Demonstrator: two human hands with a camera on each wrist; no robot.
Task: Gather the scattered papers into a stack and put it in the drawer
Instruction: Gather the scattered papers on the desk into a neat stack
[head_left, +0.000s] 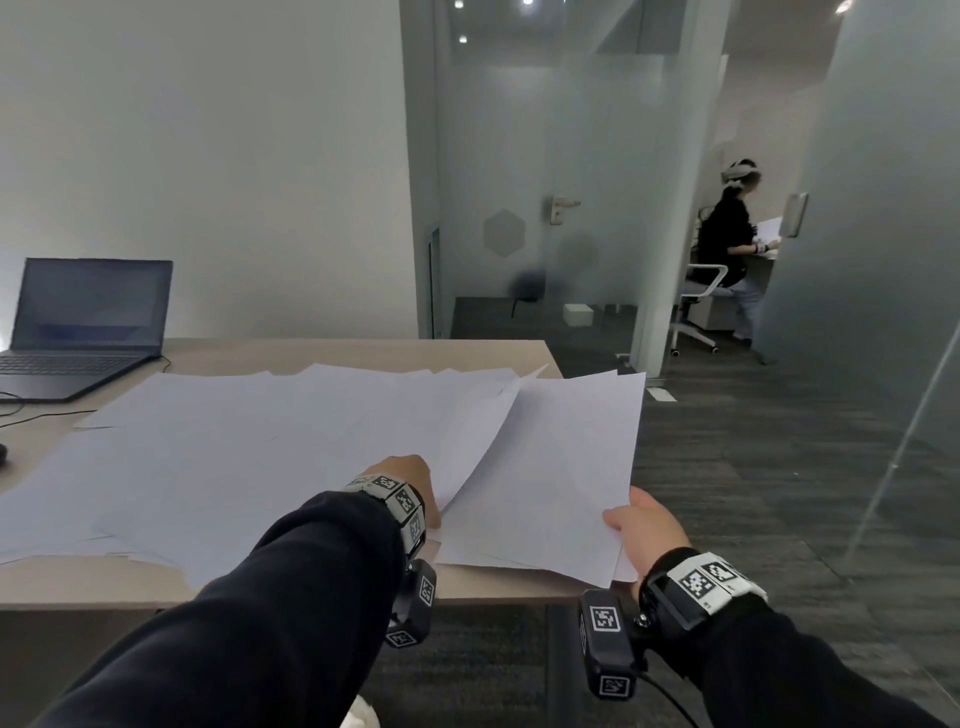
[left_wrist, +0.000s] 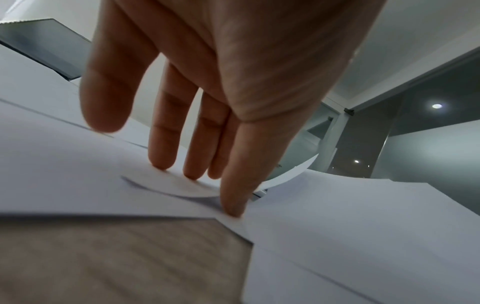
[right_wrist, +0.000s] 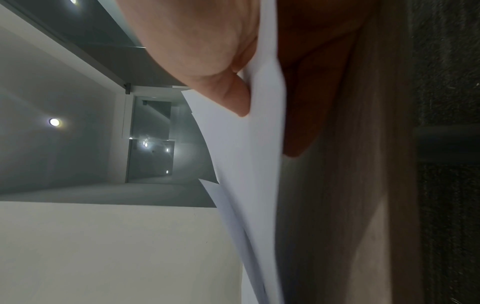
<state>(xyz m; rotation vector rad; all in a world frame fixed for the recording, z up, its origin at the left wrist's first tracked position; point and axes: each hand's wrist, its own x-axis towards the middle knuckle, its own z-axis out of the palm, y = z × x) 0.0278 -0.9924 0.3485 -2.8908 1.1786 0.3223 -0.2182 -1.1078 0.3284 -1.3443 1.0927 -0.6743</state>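
- At the worktop's (head_left: 322, 351) right end, the right hand (head_left: 647, 530) pinches a small sheaf of papers (head_left: 550, 467), thumb on top, jutting past the edge.
- The left hand (head_left: 402, 480) is released, straight fingers (left_wrist: 193, 144) pressing down on loose sheets (head_left: 234, 447) spread across the top.
- Gathering looks underway; most sheets lie scattered.
- Next: slide the pressed sheets under the sheaf. No drawer in view.
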